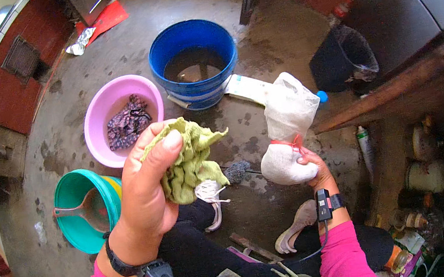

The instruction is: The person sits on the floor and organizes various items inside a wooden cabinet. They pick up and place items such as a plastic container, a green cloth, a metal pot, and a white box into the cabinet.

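My left hand (145, 182) is closed on a crumpled green cloth (190, 157), raised in front of the pink basin. In my right hand (316, 164) is a white cloth bundle (292, 162), tied round its middle with a red ribbon (293, 142) and loose and gauzy at the top. Dark patterned fabric (129, 123) lies in cloudy water in the pink basin (92, 125). Beyond my hands stands a blue bucket (196, 92) with murky water inside. At the left, a teal bucket (73, 234) holds a long-handled scoop (71, 211).
A white carton or bottle (248, 87) lies beside the blue bucket. Further right are a dark bin (325, 59) with a plastic liner and a wooden board (357, 107). A spray can (364, 145) and clutter line the right side. Wet spots mark the concrete floor (55, 113).
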The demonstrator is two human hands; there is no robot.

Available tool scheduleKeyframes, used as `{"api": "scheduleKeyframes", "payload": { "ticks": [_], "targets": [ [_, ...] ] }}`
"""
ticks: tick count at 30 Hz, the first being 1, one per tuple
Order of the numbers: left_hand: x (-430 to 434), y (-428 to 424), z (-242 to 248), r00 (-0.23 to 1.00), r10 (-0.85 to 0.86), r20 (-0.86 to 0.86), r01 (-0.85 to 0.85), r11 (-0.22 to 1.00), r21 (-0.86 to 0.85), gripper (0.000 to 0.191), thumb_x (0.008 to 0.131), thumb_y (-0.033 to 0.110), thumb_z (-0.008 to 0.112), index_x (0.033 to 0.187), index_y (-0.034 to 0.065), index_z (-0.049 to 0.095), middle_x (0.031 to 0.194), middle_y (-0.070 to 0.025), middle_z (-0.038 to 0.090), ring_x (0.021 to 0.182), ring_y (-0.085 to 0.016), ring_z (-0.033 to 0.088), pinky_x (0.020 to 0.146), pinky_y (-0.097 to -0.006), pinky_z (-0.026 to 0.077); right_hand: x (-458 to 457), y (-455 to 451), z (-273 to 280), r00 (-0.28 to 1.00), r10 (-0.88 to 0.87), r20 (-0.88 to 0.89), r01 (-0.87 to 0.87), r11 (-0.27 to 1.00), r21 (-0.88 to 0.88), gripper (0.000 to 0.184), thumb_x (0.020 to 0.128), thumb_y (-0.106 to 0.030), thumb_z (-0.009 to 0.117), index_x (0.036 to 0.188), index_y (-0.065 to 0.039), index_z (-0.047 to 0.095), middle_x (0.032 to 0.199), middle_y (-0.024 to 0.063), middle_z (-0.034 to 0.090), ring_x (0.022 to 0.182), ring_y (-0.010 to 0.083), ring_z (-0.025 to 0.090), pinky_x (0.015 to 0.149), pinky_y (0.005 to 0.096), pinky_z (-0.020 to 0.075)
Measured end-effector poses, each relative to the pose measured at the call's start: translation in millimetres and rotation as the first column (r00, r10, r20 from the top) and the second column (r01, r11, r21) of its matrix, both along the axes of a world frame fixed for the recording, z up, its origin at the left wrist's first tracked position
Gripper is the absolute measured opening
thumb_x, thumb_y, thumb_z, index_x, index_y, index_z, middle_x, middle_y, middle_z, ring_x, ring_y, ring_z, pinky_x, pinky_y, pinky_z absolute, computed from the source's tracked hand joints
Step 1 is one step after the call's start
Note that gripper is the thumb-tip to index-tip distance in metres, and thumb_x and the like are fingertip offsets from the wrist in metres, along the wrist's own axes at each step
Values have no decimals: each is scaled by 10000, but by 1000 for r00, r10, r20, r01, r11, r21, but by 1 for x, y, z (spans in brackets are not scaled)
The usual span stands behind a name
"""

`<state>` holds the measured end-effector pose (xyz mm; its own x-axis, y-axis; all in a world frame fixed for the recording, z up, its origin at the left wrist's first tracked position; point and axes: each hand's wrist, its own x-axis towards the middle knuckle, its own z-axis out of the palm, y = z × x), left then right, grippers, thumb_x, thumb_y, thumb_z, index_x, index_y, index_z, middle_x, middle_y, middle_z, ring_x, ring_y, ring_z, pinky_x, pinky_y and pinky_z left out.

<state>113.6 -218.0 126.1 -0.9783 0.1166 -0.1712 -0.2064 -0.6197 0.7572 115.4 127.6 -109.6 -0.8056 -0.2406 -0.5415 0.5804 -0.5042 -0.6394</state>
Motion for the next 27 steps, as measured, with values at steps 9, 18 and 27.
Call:
{"api": "scheduleKeyframes", "payload": {
  "ticks": [9,18,27],
  "targets": [
    [3,20,-2,996,-39,-81,34,997,-64,240,904,214,554,1081,52,554,948,-51,630,799,-137,612,681,-280,524,42,-8,121,601,684,-413,618,-71,783,574,582,-145,690,1148,-167,595,1046,130,530,907,361,575,765,438,499],
    [-1,34,-9,991,-85,-103,74,991,-108,209,899,178,548,1067,54,555,961,-56,634,818,-154,629,687,-279,534,67,24,136,662,624,-415,249,339,907,796,629,-215,692,1373,-152,415,1088,165,553,962,319,564,870,398,465],
    [-5,62,-20,997,-53,-55,44,987,-157,222,935,254,535,1074,88,583,904,-22,649,710,-120,608,596,-271,520,110,92,204,657,668,-350,417,64,907,609,615,-225,670,1202,-121,547,1058,155,599,956,360,590,824,431,490]
  ]
}}
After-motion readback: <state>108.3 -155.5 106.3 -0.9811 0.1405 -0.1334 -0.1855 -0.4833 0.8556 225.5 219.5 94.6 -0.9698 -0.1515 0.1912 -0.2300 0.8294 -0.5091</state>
